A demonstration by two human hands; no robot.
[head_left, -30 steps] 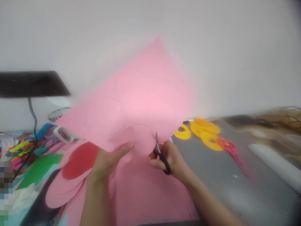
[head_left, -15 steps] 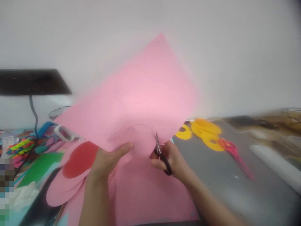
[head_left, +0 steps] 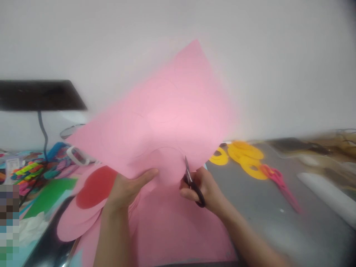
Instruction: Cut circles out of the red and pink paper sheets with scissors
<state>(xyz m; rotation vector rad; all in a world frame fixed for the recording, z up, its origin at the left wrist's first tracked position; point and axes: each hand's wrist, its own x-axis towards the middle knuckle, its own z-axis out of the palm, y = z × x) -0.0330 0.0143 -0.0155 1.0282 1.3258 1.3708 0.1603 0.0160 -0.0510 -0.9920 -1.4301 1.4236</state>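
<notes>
A large pink sheet of paper (head_left: 164,107) with several faint circles drawn on it is held up in front of me. My left hand (head_left: 130,187) grips its lower edge, thumb on top and the other fingers hidden beneath. My right hand (head_left: 201,189) is closed round the dark handles of a pair of scissors (head_left: 189,178). The blades lie on the sheet's lower right part, at the curved line of one circle. Below the held sheet lies more pink paper (head_left: 180,230).
At left, a red round piece (head_left: 96,187) lies on pink round cut-outs (head_left: 72,222), near a green sheet (head_left: 50,196). Yellow rings (head_left: 244,152) and pink scissors (head_left: 282,187) rest on the grey table (head_left: 250,211) at right. A dark lamp-like panel (head_left: 39,95) stands at far left.
The whole view has shifted a little, with surroundings sitting slightly farther right. The sheet tilts slightly differently; both hands keep their grips and the blades stay at the curved line.
</notes>
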